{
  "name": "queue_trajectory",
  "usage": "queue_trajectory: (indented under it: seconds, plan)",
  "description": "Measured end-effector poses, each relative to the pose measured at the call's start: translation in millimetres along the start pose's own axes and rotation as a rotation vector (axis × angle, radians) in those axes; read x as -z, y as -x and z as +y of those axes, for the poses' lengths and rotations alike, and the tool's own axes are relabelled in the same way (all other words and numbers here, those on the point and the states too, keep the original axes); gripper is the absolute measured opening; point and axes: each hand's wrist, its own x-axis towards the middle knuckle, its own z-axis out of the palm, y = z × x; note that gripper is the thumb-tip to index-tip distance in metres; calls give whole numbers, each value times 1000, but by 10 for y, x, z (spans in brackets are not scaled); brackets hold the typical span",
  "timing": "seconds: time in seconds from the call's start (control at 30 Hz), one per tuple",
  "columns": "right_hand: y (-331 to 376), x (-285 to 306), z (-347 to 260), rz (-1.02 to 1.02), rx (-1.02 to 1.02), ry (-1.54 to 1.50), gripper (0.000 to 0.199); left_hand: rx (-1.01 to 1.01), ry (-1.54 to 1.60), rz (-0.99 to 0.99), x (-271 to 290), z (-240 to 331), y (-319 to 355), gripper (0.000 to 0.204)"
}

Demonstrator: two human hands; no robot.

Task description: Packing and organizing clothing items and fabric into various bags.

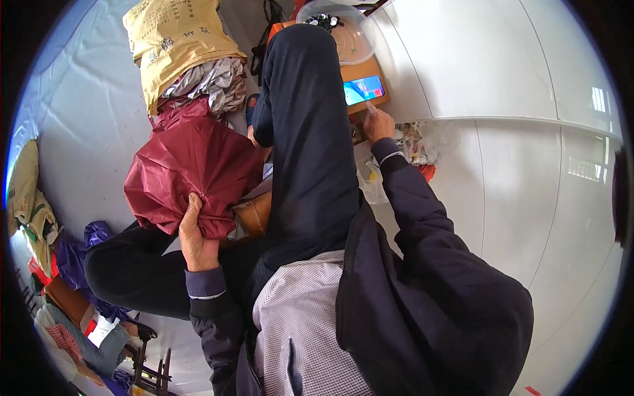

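dark red fabric (188,168), thin and shiny like a folded umbrella canopy or a nylon cover, sits bunched at the left centre of the frame, resting on the seated person's lap. the left hand (195,237) is clamped on its lower gathered end, fingers wrapped round the folds. the right hand (378,122) is apart from it, stretched to the upper middle of the frame, forefinger out and touching just below a lit phone (364,89) that lies on an orange-brown box (373,76); that hand grips nothing. behind the phone, at the top edge, stands a clear plastic tub (343,30) with small dark pieces in it. at the upper left a yellow-brown sack (175,43) lies over a heap of grey and red cloth (211,82), likely more of the same pieces. as a judgement, the handling of the red piece looks paused midway: it is gathered and held but not set down on any heap, while the other hand attends to the phone. crumpled wrappers (422,142) lie on the white floor (528,198) beside the right wrist.
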Motion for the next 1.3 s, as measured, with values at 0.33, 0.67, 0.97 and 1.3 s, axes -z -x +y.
queue_trajectory:
  seconds: [0.33, 0.67, 0.97, 1.3]
  plan:
    - [-162, 15, 15, -40, -192, -2, 34, -18, -19, 57, 5, -7, -10, 25]
    - [-148, -89, 17, -141, -203, 52, 65, 6, 13, 51, 42, -2, -11, 23]
    - [-178, -155, 137, -154, -154, 122, 73, -2, 8, 45, 23, -44, -58, 23]
    - [-79, 1757, -1464, 303, 34, -651, 30, -99, -36, 35, -164, -98, -18, 27]
